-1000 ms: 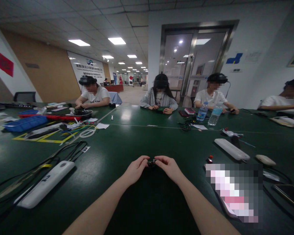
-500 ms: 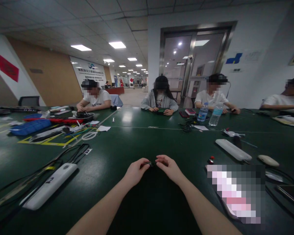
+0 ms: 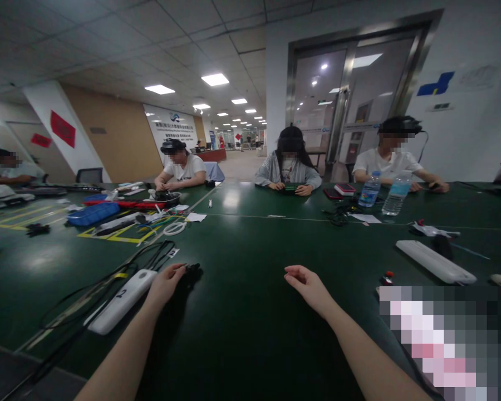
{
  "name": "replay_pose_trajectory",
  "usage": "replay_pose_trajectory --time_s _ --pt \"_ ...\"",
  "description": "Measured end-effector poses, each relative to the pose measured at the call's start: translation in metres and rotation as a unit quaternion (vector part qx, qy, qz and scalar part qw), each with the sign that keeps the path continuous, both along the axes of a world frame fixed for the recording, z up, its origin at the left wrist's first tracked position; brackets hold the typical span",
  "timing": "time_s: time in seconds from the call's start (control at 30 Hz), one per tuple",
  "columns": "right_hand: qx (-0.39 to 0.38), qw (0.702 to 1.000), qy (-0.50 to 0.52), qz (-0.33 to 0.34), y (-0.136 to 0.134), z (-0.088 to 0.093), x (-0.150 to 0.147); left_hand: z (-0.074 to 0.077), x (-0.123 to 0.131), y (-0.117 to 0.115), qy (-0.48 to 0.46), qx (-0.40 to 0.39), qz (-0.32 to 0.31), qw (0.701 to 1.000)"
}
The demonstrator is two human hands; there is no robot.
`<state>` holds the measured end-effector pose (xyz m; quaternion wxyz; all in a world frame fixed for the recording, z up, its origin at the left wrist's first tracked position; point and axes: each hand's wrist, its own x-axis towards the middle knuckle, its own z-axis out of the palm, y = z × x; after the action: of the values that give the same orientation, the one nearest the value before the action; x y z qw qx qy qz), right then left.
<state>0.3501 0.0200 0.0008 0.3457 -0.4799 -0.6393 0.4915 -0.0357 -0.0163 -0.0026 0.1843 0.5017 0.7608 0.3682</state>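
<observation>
My left hand [image 3: 167, 284] is on the left, beside the white power strip marked 2 [image 3: 123, 301]. Its thumb and fingers pinch a small dark object [image 3: 193, 271], whose kind I cannot make out, and a shadow falls on the table below. Farther right, my right hand [image 3: 309, 287] hovers over the dark green table [image 3: 242, 312]. Its fingers are loosely bent, the thumb is a little apart from them, and nothing shows between them.
Black cables [image 3: 108, 278] run along the left. A blue tray [image 3: 92, 214] lies farther back. On the right are a long white strip [image 3: 434, 262], a blurred-out pinkish thing [image 3: 438, 345] and two water bottles [image 3: 396, 195]. Several people sit around the table.
My hands were close together at the middle; the left has moved left with the small dark object, up to the power strip. My right hand has moved slightly right. The view has turned left.
</observation>
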Motion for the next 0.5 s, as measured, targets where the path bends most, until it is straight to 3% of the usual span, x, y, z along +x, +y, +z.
replay_pose_trajectory --time_s 0.5 --pt "-0.018 1.000 -0.012 0.008 -0.0014 0.0052 0.0004 -0.0082 0.0038 0.0002 -0.089 0.026 -0.020 0.996"
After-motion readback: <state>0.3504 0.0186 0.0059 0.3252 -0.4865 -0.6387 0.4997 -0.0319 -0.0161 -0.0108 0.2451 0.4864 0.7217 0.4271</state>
